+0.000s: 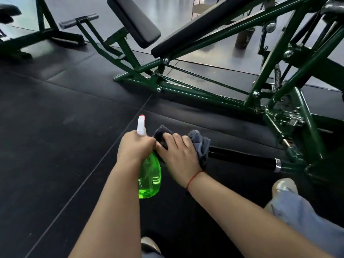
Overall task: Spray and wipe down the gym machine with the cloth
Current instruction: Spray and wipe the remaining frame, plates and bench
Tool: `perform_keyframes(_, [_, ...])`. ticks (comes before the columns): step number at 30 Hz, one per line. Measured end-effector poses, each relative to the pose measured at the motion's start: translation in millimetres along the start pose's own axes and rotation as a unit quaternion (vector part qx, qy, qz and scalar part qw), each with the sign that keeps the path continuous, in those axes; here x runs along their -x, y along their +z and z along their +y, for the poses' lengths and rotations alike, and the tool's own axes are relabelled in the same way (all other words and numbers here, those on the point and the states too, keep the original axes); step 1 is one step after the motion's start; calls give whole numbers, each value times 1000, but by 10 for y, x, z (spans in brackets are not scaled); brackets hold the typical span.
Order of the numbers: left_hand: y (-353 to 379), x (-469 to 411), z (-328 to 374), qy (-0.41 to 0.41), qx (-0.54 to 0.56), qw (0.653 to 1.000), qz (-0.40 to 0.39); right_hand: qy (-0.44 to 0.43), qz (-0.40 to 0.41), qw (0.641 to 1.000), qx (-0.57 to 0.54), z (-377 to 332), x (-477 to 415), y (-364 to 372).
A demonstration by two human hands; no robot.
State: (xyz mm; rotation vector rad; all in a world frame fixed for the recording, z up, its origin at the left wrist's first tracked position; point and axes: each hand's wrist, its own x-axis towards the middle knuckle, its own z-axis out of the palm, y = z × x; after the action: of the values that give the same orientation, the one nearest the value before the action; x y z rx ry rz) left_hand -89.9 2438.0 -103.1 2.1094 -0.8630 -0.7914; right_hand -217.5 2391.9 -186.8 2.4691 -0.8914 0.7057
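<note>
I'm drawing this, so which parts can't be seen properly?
Head view: near end of the black bar, covered by the cloth and right hand.
Head view: trigger of the spray bottle, covered by the left hand.
Head view: upper right of the gym machine, cut off by the edge.

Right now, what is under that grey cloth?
The black bar of the gym machine runs under the grey cloth, which the right hand holds around it. The bar's covered end cannot be seen. The left hand holds a spray bottle nearby.
</note>
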Motion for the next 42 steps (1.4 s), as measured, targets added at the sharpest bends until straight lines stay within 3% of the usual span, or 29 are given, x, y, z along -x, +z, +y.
perform_keyframes(6, [23,-17,-41,22,-44,999,-1,-80,-17,997,-5,138,449,-10])
perform_keyframes(9, [15,-36,-6,53,-42,998,-10,-63,-64,996,24,302,760,-85])
perform_keyframes(16, [148,-97,107,132,-109,983,-66,187,-77,979,0,538,1281,-455])
perform_keyframes(19, [263,-83,124,134,-124,980,-81,274,-12,961,-26,583,1443,-680])
perform_keyframes(22, [348,-23,136,122,-130,979,-98,376,136,914,-69,626,1550,-870])
perform_keyframes(25, [399,29,124,100,-132,980,-111,522,266,801,-123,727,1563,-900])
perform_keyframes(27, [411,36,124,91,-131,981,-113,597,271,741,-144,801,1526,-832])
perform_keyframes(30, [386,36,141,86,-115,984,-109,643,225,717,-145,732,1357,-648])
perform_keyframes(39, [234,-14,92,91,-88,981,-146,680,290,628,-245,-43,569,-197])
perform_keyframes(42, [224,-7,90,82,-60,982,-162,687,276,622,-254,-88,525,-160])
